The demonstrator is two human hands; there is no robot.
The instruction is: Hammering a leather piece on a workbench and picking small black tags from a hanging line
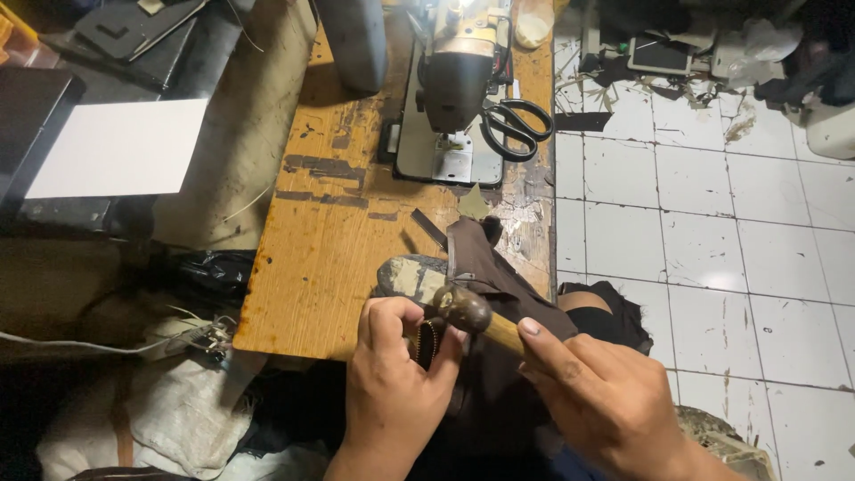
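My right hand grips the wooden handle of a small hammer, whose dark metal head rests over the near edge of the wooden table. My left hand pinches a small dark piece with a zipper edge right under the hammer head. A brown fabric piece lies beneath both hands and hangs off the table edge. Beside it sits a worn grey block.
A sewing machine stands at the table's far end with black scissors beside it. A white sheet lies on a dark surface at left. White floor tiles spread to the right, with clutter along the top.
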